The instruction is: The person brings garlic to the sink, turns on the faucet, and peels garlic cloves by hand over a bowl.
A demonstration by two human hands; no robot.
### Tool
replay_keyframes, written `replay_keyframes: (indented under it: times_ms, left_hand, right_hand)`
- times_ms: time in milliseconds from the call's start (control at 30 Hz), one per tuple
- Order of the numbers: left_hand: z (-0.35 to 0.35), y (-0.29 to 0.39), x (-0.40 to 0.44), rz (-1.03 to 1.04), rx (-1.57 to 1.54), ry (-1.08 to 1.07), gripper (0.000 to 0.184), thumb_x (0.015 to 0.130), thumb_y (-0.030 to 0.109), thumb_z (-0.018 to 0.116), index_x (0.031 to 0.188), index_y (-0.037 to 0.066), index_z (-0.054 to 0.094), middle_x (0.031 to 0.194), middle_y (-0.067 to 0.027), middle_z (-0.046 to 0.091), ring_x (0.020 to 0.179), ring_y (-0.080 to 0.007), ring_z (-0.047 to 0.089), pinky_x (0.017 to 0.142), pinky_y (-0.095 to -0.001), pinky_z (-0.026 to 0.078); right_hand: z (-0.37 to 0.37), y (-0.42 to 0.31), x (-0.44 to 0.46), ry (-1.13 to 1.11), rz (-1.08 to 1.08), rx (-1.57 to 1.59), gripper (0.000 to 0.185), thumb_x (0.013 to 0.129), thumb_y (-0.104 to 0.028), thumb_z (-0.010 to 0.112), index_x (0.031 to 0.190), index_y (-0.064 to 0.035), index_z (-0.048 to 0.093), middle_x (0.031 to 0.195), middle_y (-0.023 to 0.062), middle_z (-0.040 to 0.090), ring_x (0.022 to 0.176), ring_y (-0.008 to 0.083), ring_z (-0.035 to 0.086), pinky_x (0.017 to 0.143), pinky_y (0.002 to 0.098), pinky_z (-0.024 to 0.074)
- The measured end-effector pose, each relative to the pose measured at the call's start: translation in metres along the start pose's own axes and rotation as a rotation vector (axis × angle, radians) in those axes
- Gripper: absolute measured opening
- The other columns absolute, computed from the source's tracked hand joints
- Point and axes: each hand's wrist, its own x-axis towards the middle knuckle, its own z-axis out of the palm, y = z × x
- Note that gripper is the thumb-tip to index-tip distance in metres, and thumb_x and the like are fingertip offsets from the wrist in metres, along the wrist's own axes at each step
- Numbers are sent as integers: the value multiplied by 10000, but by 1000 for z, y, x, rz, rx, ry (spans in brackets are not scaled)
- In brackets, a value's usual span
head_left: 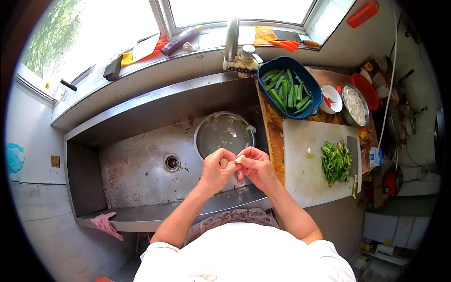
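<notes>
steel sink (136, 160) below window, with round metal bowl (195, 136) inside. left hand (257, 165): fingertips together, pinching small pale piece (240, 159). right hand (217, 170): fingers curled closed around rounded pale piece (223, 163). both positioned close together above near edge of bowl. white shirt (244, 254): orange script, apparently "chee", remainder unclear. blue-and-white packet (376, 157), right of cutting board (300, 164): print too small to read.

Our left hand (217, 170) and right hand (256, 165) pinching small pale pieces (240, 159) above steel sink (136, 164), beside cutting board (300, 155) bearing chopped greens (336, 162).
</notes>
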Motion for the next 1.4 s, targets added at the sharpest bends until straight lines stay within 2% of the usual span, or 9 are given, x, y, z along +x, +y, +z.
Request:
replay_keyframes:
  times_ms: [67, 367, 667, 867, 1067, 1167, 1267, 1367, 1400]
  left_hand:
    - [-5, 4, 1, -225, -240, -44, 44, 822, -22, 523, 863, -8, 532, 713, -31, 559, 540, -59, 479, 447, -227, 387]
    - [-19, -9, 3, -240, -506, -84, 24, 867, 16, 525, 870, -2, 541, 673, -22, 524, 489, -62, 432, 401, -226, 319]
    - [-17, 11, 3, -218, -228, 95, 145, 902, 142, 578, 935, 3, 602, 645, -4, 556, 494, -40, 449, 412, -200, 358]
    - [-16, 4, 0, 23, 97, -64, 118, 898, 102, 575, 943, 1, 616, 724, -21, 594, 549, -48, 493, 464, -212, 407]
    - [-11, -7, 4, 496, 495, 17, 83, 856, 42, 579, 893, -31, 589, 779, -128, 587, 623, -251, 576, 553, -329, 457]
    - [-9, 1, 1, 477, 525, 14, 52, 848, 18, 559, 869, -24, 583, 774, -156, 568, 658, -324, 571, 569, -368, 457]
    - [-6, -3, -1, 488, 510, 35, 55, 851, 15, 553, 870, -32, 574, 765, -141, 561, 646, -297, 568, 560, -361, 447]
    - [-7, -12, 2, 483, 387, 56, 59, 865, 30, 564, 879, -24, 582, 719, -90, 566, 570, -190, 549, 494, -300, 425]
    - [-8, -12, 1, 338, 254, 50, 64, 870, 41, 569, 885, -19, 587, 703, -67, 564, 553, -148, 530, 473, -274, 411]
  right_hand:
    - [4, 0, 0, 33, -21, -27, 87, 869, -58, 575, 908, 20, 571, 781, 137, 635, 568, 223, 630, 489, 376, 551]
    - [12, -2, -2, -33, 31, 114, 121, 898, -85, 548, 918, 32, 571, 770, 145, 630, 557, 222, 632, 488, 389, 563]
    - [13, -1, 4, 83, -64, -120, 116, 900, -78, 558, 946, 26, 576, 774, 134, 637, 564, 203, 634, 497, 363, 566]
    - [16, 2, 4, 124, -101, -289, 122, 897, -85, 571, 941, 29, 576, 765, 107, 630, 546, 169, 616, 485, 308, 549]
    - [17, 0, 2, 190, -101, -457, 147, 908, -118, 565, 929, 28, 572, 710, 76, 593, 499, 156, 588, 438, 273, 509]
    - [18, -1, 0, 190, -87, -433, 154, 911, -127, 563, 926, 26, 572, 699, 72, 587, 482, 156, 580, 429, 271, 504]
    - [18, -1, -2, 173, -66, -378, 153, 908, -124, 566, 927, 28, 572, 714, 79, 597, 483, 163, 586, 432, 275, 506]
    - [17, 1, -1, 155, -78, -324, 139, 901, -105, 570, 938, 29, 572, 756, 99, 619, 526, 178, 613, 473, 283, 527]
    - [16, 2, -1, 151, -89, -306, 134, 899, -96, 571, 942, 30, 572, 772, 107, 627, 547, 184, 624, 493, 286, 536]
